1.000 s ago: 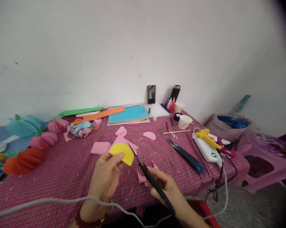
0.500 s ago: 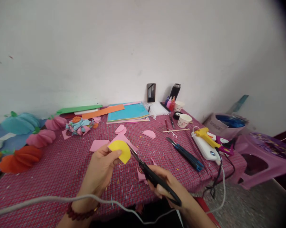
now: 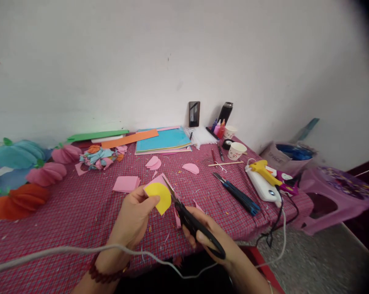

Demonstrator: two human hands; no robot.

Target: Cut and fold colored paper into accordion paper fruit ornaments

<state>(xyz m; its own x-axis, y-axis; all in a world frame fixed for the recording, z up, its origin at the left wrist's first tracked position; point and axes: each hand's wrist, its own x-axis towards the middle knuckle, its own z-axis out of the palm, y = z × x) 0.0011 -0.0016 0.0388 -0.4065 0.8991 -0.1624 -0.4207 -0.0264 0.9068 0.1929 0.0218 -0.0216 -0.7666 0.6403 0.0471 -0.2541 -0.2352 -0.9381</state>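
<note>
A pale wall [image 3: 110, 61] rises behind a table spread with a red checked tablecloth [image 3: 80, 228]; a pink plastic stool [image 3: 349, 210] stands off its right end. A stack of coloured paper sheets [image 3: 164, 139] lies at the back, its top sheet mostly blue, and an orange paper pumpkin [image 3: 20, 201] sits at the far left.

Over the near side of the table are the two bare hands. The left hand [image 3: 135, 216] pinches a yellow paper piece [image 3: 160, 200] by its left side, thumb uppermost. The right hand [image 3: 216, 230] grasps black-handled scissors [image 3: 192, 220], its fingers wrapped about the handles. The scissors' long axis slants from the handles at lower right to the blade tips at upper left, running along the right-hand edge of the yellow piece. That piece therefore lies left of and beyond the right hand, with the blades bridging the gap, and the left hand is the nearer one. Its curved edge faces up and right, towards the blades; whether any of it sits between them I cannot tell.

Right of the scissors, well apart from the yellow piece, lies a blue-and-black utility knife [image 3: 238, 196]. Smaller again, a pink paper half-circle [image 3: 191, 168] lies flat beyond the scissors.
</note>
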